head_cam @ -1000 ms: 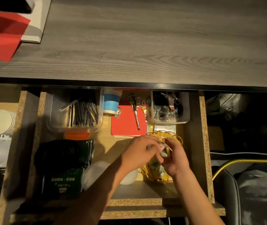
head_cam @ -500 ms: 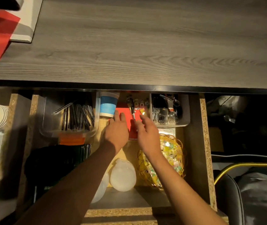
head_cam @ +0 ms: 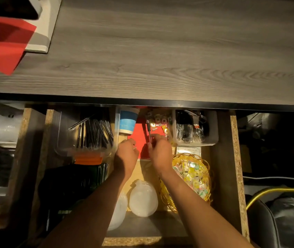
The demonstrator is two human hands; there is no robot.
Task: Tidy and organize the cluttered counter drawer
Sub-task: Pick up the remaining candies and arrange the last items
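Drawer (head_cam: 233, 158) of the counter stood pulled open under the grey wood-grain countertop (head_cam: 160, 51), its chipboard sides bare at the edges. Both hands reached into its middle, over a red booklet (head_cam: 140, 138) lying flat on the drawer floor. The right hand (head_cam: 160, 151) had its fingers curled around the lower end of a dark pen (head_cam: 148, 130) that lay lengthwise on the booklet. The left hand (head_cam: 126, 153) rested just beside it on the booklet's left edge with its fingers bent under; whether it gripped anything could not be told.

At the back left sat a clear plastic tub (head_cam: 60, 140) of black straws (head_cam: 94, 131), an orange item (head_cam: 88, 158) just in front of it. A blue-and-white paper cup (head_cam: 127, 122) lay on its side between the tub and the booklet. At the back right, a second clear tub (head_cam: 212, 129) held plastic forks (head_cam: 191, 135). In front of it sat a yellow wire basket (head_cam: 205, 165) of wrapped candies (head_cam: 192, 174), with white plastic lids (head_cam: 142, 197) near its left side.
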